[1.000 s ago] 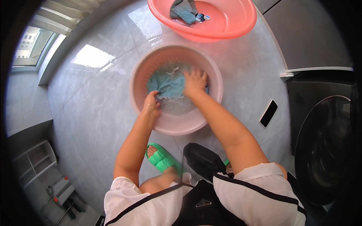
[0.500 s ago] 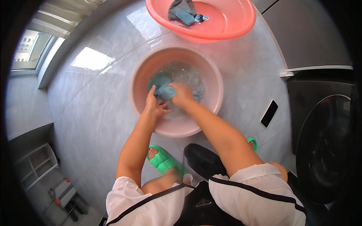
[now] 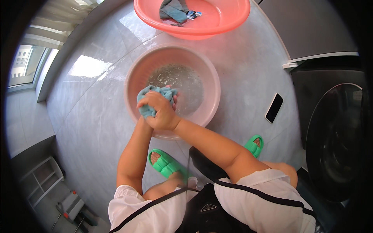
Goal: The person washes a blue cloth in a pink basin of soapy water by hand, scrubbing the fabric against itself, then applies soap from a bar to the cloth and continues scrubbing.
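Note:
A wet, light blue cloth [image 3: 147, 112] is bunched up between my two hands, over the near left part of a pale pink basin [image 3: 212, 91]. My right hand [image 3: 162, 112] lies on top, its fingers closed over the bundle. From beneath, my left hand [image 3: 175, 101] cups the same cloth; its fingertips show at the right edge of the bundle, and its palm is hidden. Cloudy water [image 3: 186, 83] with bits of foam covers the basin's bottom.
Beyond stands a coral basin [image 3: 229, 17] holding a grey-blue garment [image 3: 175, 11]. A phone [image 3: 274, 108] lies on the tiled floor [image 3: 89, 105] at right, near a dark front-loading machine [image 3: 334, 136]. A folded step stool [image 3: 72, 206] is at lower left. Green slippers [image 3: 165, 163] flank a black stool.
The cloth has come up out of the water, gathered into a bundle. My right hand has moved left and nearer, over my left hand, which now holds the cloth from below.

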A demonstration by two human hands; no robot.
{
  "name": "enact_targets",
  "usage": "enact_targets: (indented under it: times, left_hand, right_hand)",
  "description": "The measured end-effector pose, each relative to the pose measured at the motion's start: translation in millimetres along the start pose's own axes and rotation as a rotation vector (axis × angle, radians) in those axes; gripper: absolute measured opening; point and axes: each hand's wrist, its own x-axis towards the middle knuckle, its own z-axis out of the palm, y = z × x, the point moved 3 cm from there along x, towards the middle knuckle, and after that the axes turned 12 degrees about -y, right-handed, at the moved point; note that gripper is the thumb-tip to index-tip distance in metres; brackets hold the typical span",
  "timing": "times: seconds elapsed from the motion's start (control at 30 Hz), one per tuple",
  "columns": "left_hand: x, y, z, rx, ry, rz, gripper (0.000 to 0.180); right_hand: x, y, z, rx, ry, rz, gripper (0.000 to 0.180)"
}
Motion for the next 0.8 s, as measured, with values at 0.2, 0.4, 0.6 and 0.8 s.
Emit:
enact_targets:
  times: [0.2,0.4,0.6,0.8]
  left_hand:
    - [-11,2,22,0.055,-0.171,0.144,0.042]
    - [-26,23,23,0.381,0.218,0.377,0.024]
    - [-27,23,35,0.945,0.398,0.564,0.013]
    - [-30,33,79,0.598,0.396,0.473,0.029]
  right_hand:
    - [-3,7,-1,0.038,0.202,0.1,0.041]
    - [-12,48,19,0.305,0.389,0.444,0.033]
    - [-28,87,18,0.991,0.559,0.873,0.046]
    - [-27,70,-5,1.108,0.284,0.627,0.047]
